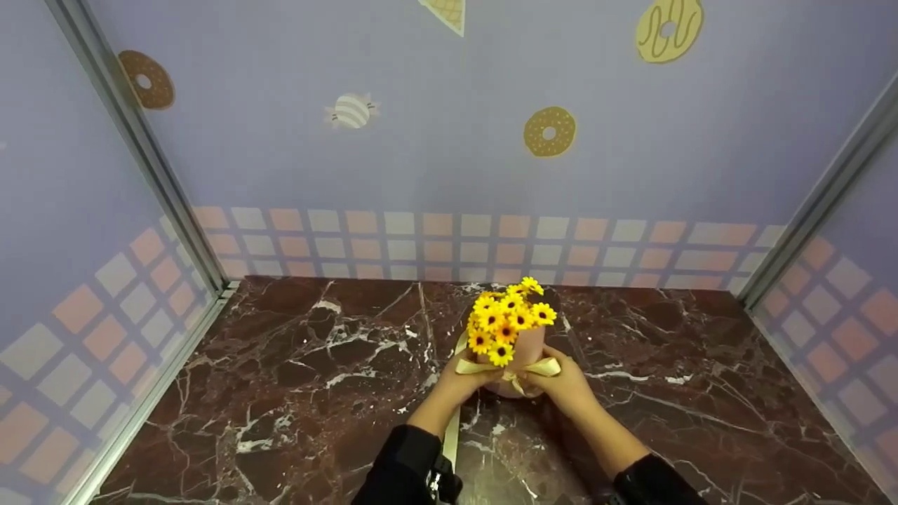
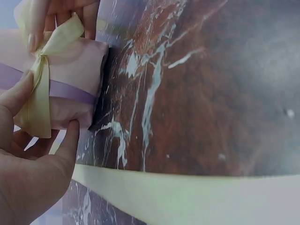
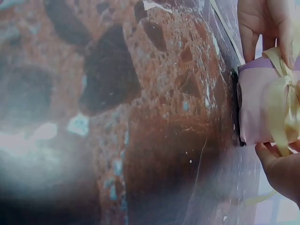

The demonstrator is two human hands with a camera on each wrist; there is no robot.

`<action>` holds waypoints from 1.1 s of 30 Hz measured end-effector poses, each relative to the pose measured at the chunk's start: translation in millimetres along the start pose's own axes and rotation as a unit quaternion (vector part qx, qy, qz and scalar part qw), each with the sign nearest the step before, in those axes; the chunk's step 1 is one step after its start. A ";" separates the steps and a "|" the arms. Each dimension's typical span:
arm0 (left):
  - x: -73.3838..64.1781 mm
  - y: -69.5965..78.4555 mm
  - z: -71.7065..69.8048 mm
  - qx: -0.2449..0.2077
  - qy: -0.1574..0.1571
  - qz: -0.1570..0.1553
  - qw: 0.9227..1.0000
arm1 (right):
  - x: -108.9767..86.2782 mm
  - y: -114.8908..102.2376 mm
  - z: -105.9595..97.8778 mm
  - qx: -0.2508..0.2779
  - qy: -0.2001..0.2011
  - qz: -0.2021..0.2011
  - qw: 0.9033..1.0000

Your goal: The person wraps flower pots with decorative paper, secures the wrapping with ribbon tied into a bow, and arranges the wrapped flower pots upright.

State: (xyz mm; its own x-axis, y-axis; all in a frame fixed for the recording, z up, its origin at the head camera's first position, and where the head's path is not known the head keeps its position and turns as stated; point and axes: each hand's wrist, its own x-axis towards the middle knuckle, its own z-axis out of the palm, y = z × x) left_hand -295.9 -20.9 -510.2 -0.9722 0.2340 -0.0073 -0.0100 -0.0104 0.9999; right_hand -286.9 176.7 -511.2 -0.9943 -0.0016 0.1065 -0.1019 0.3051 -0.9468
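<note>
A small bouquet of yellow daisy-like flowers [image 1: 501, 322] stands upright in pink wrapping paper [image 2: 70, 61] over the marble table. A purple band [image 2: 70, 91] circles the paper. At its front is a pale yellow ribbon bow [image 1: 515, 375], its loops out to both sides and its tails hanging down. My left hand [image 1: 456, 382] holds the bouquet's left side, the thumb at the bow's knot and the other fingers round the wrapping. From the right, my right hand [image 1: 567, 386] grips the wrapping beside the bow. The far sides of the fingers are hidden behind the paper.
A long pale yellow strip [image 2: 187, 192] lies along the dark red marble tabletop [image 1: 302, 421], passing under my left wrist. Lilac walls [image 1: 449, 168] with printed sweets and checks enclose the table at the back and both sides, with metal posts [image 1: 151, 161] at the corners.
</note>
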 end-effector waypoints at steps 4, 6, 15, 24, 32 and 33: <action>0.3 -0.8 5.5 0.011 0.034 0.006 0.999 | 0.8 1.1 -2.2 0.002 0.037 0.031 0.999; 1.5 -0.3 10.5 0.010 0.049 0.011 0.999 | 2.5 1.9 -3.6 0.013 0.037 0.042 0.998; 13.8 -1.4 27.7 0.044 0.085 0.044 0.994 | 13.2 10.6 -14.2 0.012 0.027 0.049 0.998; 20.8 9.0 23.5 0.084 0.081 0.053 0.992 | 15.6 5.0 -14.0 0.009 0.033 0.023 0.999; 15.7 10.3 10.4 0.120 0.037 0.037 0.991 | 10.3 1.2 -24.9 0.036 -0.002 0.048 0.998; 15.5 11.3 8.2 0.135 0.034 0.038 0.989 | 9.5 0.2 -27.6 0.033 -0.007 0.047 0.998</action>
State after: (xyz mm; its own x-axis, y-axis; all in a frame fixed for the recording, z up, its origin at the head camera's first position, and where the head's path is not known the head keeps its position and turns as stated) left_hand -309.1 -9.4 -498.9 -0.9814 0.1762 0.0769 0.1181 0.2371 0.9643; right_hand -295.5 203.1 -502.0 -0.9999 0.0110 0.0129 -0.0099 0.2403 -0.9707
